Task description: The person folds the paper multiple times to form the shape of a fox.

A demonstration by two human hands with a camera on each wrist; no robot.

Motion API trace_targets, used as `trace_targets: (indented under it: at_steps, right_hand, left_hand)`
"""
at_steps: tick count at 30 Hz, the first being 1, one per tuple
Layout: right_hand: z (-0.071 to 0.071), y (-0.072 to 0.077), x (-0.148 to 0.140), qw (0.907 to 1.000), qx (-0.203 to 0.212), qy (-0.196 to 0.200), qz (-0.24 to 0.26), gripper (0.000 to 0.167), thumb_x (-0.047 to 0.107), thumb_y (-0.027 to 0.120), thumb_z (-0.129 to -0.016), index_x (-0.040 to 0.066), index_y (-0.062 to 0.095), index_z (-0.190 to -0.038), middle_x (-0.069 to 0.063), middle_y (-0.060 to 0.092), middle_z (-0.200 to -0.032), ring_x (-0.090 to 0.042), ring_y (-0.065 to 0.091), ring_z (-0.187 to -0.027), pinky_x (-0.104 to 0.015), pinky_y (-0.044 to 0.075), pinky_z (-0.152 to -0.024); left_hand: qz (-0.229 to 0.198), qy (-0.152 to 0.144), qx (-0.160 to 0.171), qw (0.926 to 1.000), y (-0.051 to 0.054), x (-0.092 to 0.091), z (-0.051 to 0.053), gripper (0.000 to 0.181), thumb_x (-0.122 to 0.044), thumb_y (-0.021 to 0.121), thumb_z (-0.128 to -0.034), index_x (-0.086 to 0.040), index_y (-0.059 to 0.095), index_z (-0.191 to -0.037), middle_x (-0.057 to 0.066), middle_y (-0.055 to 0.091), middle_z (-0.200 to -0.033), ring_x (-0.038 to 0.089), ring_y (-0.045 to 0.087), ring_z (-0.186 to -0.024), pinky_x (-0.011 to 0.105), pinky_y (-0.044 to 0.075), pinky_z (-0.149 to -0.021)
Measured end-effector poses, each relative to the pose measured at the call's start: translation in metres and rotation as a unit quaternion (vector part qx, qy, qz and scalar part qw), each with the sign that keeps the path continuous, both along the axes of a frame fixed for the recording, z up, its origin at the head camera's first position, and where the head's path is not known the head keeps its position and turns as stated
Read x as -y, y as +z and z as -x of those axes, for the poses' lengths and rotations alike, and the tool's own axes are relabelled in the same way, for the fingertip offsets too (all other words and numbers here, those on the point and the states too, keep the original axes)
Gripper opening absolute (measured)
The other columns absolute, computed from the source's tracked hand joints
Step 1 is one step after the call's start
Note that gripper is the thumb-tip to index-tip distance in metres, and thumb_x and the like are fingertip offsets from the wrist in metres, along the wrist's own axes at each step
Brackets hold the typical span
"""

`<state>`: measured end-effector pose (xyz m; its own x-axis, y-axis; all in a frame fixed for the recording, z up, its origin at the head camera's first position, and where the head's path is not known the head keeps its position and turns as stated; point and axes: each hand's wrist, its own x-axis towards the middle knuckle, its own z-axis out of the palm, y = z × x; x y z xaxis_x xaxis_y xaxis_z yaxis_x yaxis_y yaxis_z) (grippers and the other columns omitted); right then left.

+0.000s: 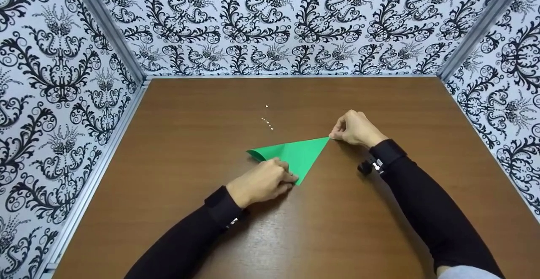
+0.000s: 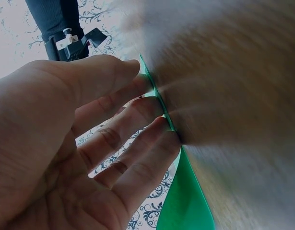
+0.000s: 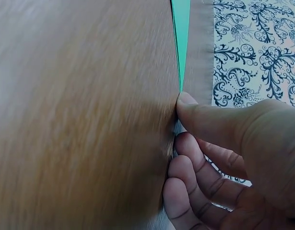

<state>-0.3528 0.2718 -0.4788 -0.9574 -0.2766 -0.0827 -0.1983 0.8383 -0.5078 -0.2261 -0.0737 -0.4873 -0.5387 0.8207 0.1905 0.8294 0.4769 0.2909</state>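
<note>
A green sheet of paper (image 1: 307,154), folded into a triangle, lies on the table; its left part bulges up in a curl. The left hand (image 1: 263,181) presses its fingertips on the paper's near edge, close to the near corner. Seen from the left wrist, the hand (image 2: 94,129) has its fingers spread along the green edge (image 2: 185,196). At the far right corner, the right hand (image 1: 356,129) pinches the tip. In the right wrist view, that hand (image 3: 233,153) has its thumb at the narrow green point (image 3: 182,43), the other fingers bent beneath.
Small white scraps (image 1: 268,123) lie on the brown table (image 1: 202,110) behind the paper. Patterned black-and-white panels (image 1: 270,25) in grey frames stand at the back and both sides. Each wrist wears a black band with a small camera.
</note>
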Motion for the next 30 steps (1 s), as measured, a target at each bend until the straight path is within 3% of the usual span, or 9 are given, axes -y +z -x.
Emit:
trace_targets:
  at_steps: [9,14,20,25,30]
  right_hand:
    - [-0.004,0.0,-0.002,0.9998,-0.005,-0.01,0.014,0.01,0.02,0.091,-0.106,0.016,0.095,-0.099,-0.007,0.089,-0.094,-0.02,0.068,-0.088,-0.034,0.051,-0.085]
    - [-0.009,-0.001,-0.002,0.999,-0.032,-0.015,0.027,0.012,0.02,0.089,-0.107,0.016,0.095,-0.098,-0.007,0.091,-0.097,-0.024,0.068,-0.092,-0.034,0.047,-0.087]
    - [-0.019,0.004,0.01,0.9964,-0.066,-0.015,0.051,0.011,0.019,0.086,-0.109,0.015,0.094,-0.102,-0.007,0.091,-0.101,-0.027,0.074,-0.094,-0.035,0.052,-0.088]
    - [-0.032,0.009,0.029,0.9915,-0.116,0.023,0.055,0.008,0.012,0.086,-0.108,0.01,0.093,-0.105,-0.012,0.088,-0.104,-0.031,0.078,-0.097,-0.038,0.057,-0.089]
    - [-0.051,0.007,0.051,0.9802,-0.165,0.093,0.057,0.009,0.003,0.091,-0.102,0.001,0.093,-0.111,-0.017,0.085,-0.105,-0.033,0.082,-0.096,-0.046,0.07,-0.087]
  left_hand:
    - [0.001,0.002,0.004,1.0,-0.004,0.001,0.002,0.024,-0.007,0.082,-0.1097,-0.01,0.091,-0.132,0.011,0.086,-0.115,0.03,0.081,-0.108,0.037,0.07,-0.097]
    - [0.006,0.001,-0.003,1.0,-0.006,0.0,0.003,0.024,-0.009,0.083,-0.11,-0.009,0.091,-0.133,0.011,0.087,-0.116,0.03,0.082,-0.11,0.037,0.07,-0.099]
    - [-0.002,-0.003,-0.002,1.0,-0.006,0.001,0.004,0.023,-0.009,0.084,-0.1093,-0.009,0.091,-0.131,0.012,0.087,-0.115,0.03,0.083,-0.11,0.038,0.071,-0.099]
    - [-0.003,-0.005,-0.001,1.0,-0.005,0.001,0.005,0.023,-0.008,0.084,-0.1089,-0.01,0.092,-0.131,0.012,0.087,-0.112,0.029,0.083,-0.107,0.038,0.071,-0.097]
    - [-0.001,-0.005,0.001,1.0,-0.005,0.001,0.006,0.021,-0.008,0.084,-0.1089,-0.011,0.093,-0.128,0.011,0.087,-0.112,0.028,0.083,-0.106,0.038,0.071,-0.096]
